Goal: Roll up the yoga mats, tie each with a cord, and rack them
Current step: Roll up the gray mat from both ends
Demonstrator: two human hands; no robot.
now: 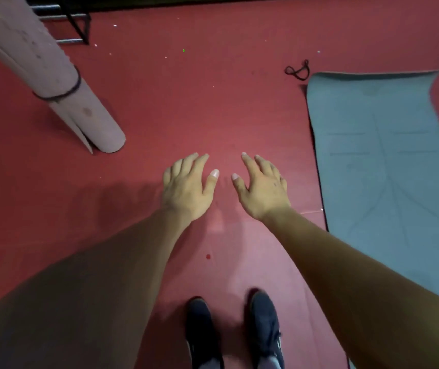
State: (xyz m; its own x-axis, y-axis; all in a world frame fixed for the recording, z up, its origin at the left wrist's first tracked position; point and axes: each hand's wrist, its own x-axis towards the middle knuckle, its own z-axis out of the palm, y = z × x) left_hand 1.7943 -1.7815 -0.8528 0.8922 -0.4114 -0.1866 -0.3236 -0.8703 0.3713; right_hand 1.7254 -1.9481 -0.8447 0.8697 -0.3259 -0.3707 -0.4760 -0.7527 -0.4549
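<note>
**Both of your hands are hovering free, between a tied mat and a flat one**

You are standing on a red floor [186,89] and looking down past your outstretched arms. Your left hand [186,187] is hanging palm down with its fingers loosely spread, gripping nothing. Your right hand [262,186] is mirroring it just beside, also released and holding nothing, and the two thumbs are pointing toward each other without touching.

Off to your left, the rolled mat [40,65], pale pink, is running diagonally from the upper left corner down toward the middle. Its near end is sitting on the floor, and a loose flap is peeling away along its lower edge. A black cord [61,94] is circling this roll near that end, pressing tight against it. Behind the roll, at the top left, the dark metal rack [77,25] is showing only partly.

Off to your right, the flat mat [386,169], grey-blue with faint lines on it, is lying fully unrolled on the floor, well apart from the pink roll. A loose cord [297,70], black and looped, is lying on the floor just beyond the flat mat's far left corner.

Your dark shoes [203,331] are showing at the bottom edge, side by side. Small pale specks [114,25] are dotting the floor farther out.
</note>
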